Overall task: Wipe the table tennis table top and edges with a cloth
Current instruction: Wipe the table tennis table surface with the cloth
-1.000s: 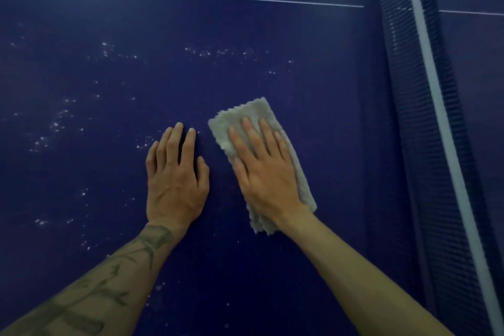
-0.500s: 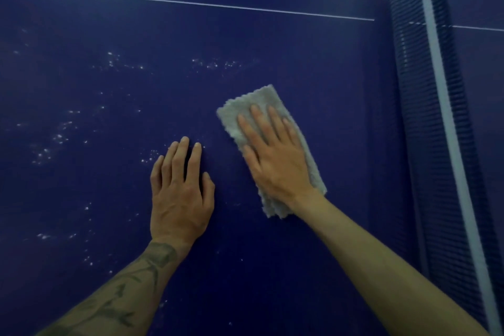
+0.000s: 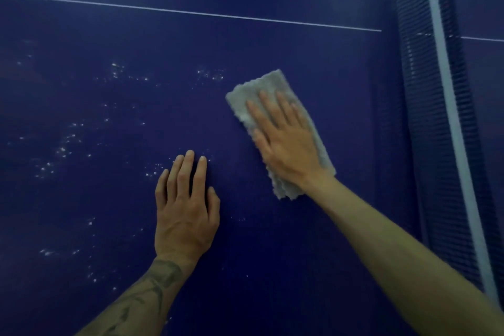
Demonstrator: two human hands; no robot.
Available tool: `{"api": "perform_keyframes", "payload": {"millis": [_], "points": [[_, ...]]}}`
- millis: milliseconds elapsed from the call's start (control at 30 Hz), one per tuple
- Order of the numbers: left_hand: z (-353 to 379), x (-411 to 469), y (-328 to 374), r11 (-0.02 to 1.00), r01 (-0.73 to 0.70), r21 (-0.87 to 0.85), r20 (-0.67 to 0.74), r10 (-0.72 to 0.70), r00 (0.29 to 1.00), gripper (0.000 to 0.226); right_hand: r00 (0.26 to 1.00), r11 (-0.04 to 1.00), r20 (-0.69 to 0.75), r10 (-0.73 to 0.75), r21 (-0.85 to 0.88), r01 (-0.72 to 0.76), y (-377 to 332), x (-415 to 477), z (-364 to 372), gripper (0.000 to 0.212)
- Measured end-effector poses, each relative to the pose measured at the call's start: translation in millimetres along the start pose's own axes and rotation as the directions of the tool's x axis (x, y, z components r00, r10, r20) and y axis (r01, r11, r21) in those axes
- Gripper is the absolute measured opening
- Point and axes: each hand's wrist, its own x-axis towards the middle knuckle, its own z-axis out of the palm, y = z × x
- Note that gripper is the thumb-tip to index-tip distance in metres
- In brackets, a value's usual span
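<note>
— Where are we?
— Wiping the top. My right hand (image 3: 286,144) presses flat, fingers straight, on the folded cloth (image 3: 263,86), near the net (image 3: 409,117). My left hand (image 3: 185,213) rests on the table (image 3: 272,267), fingers straight, holding nothing.
— Next?
— I judge the cloth must sweep left over the white specks (image 3: 62,150).

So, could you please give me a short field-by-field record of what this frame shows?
surface: dark blue table, with a thin white line across its far part
cloth: grey, folded, lying flat on the table
right hand: pressed flat on the cloth, fingers straight
left hand: flat on the bare table beside the cloth, not touching it
dirt: white specks, mostly on the left part
net: at the right, with a white top band
</note>
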Motion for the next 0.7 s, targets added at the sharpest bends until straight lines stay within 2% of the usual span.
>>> {"api": "perform_keyframes", "payload": {"millis": [67,133,200,267,333,400,467,500,567,633,700], "points": [[1.8,0.1,-0.7,1.0,0.003,0.008,0.002,-0.003,1.0,0.057,0.987,0.987,-0.004,0.159,-0.005,-0.159,25.6,22.1,-8.6,0.06],[3.3,-0.3,-1.4,1.0,-0.004,0.014,0.001,0.004,1.0,0.057,0.933,0.933,-0.035,0.358,0.061,-0.356,34.9,56.6,-17.1,0.061],[4.7,-0.2,-2.5,1.0,-0.013,0.019,-0.005,0.013,1.0,0.057,0.892,0.89,-0.052,0.448,0.125,-0.439,22.1,85.2,-19.6,0.062],[5.3,-0.2,-3.4,1.0,-0.013,0.029,-0.004,0.013,1.0,0.057,0.926,0.922,-0.042,0.375,0.126,-0.367,-4.5,91.5,-15.3,0.062],[5.1,0.1,-3.3,0.999,-0.011,0.032,0.002,0.011,1.0,0.057,0.988,0.987,-0.03,0.151,0.057,-0.149,-30.6,71.6,-6.9,0.062],[4.9,-0.1,-3.6,0.999,-0.013,0.039,0.004,0.012,1.0,0.057,0.998,0.998,0.001,-0.065,-0.009,0.065,-37.9,41.4,0.3,0.061],[6.4,-0.4,-4.5,0.999,-0.016,0.035,0.0,0.016,1.0,0.057,0.991,0.991,0.023,-0.13,-0.035,0.131,-21.8,27.6,0.4,0.06],[7.2,-0.8,-4.8,0.999,-0.017,0.032,0.002,0.017,1.0,0.057,0.995,0.994,0.018,-0.1,-0.039,0.1,-9.9,30.8,-1.9,0.06],[8.5,-0.8,-5.1,0.999,-0.016,0.034,0.006,0.016,1.0,0.058,0.998,0.998,-0.015,0.056,-0.004,-0.056,5.9,54.9,-8.6,0.059],[9.0,-0.7,-5.2,0.999,-0.016,0.038,0.005,0.016,1.0,0.058,0.965,0.965,-0.047,0.258,0.069,-0.254,5.2,89.7,-14.3,0.06],[8.8,-0.3,-4.8,0.999,-0.017,0.047,0.006,0.017,1.0,0.058,0.941,0.938,-0.047,0.335,0.108,-0.328,-13.0,116.2,-13.9,0.061]]}}
